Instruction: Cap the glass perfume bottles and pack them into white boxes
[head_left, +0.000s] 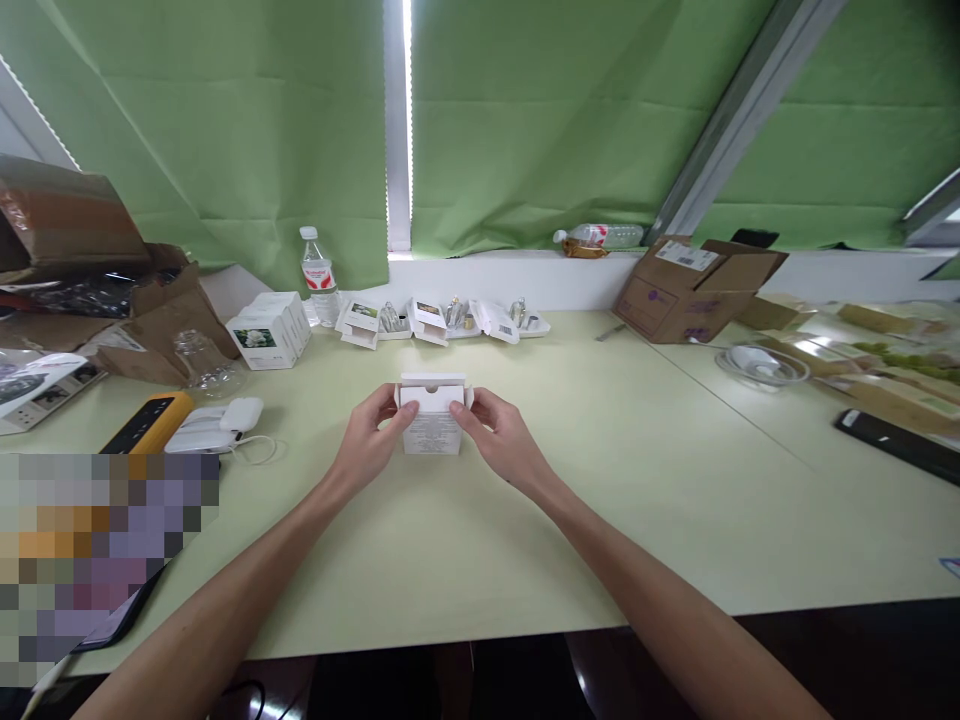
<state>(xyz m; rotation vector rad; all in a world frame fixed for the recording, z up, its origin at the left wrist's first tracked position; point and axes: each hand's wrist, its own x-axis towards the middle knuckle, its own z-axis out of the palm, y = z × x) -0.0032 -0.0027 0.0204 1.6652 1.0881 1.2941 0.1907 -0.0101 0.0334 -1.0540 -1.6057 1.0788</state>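
Observation:
A small white carton box [432,415] stands upright on the pale green table [637,500], its top flap raised. My left hand [371,440] grips its left side, with fingers curled round the edge. My right hand [499,435] grips the right side in the same way. Both thumbs press on the front face of the box. Behind it, near the wall, lies a row of opened white boxes with small glass bottles [450,318].
A stack of closed white boxes [270,330] and a water bottle [318,275] stand at the back left. A glass jar [199,362], white charger [217,425] and yellow device [150,420] lie left. A cardboard carton [686,290] sits back right.

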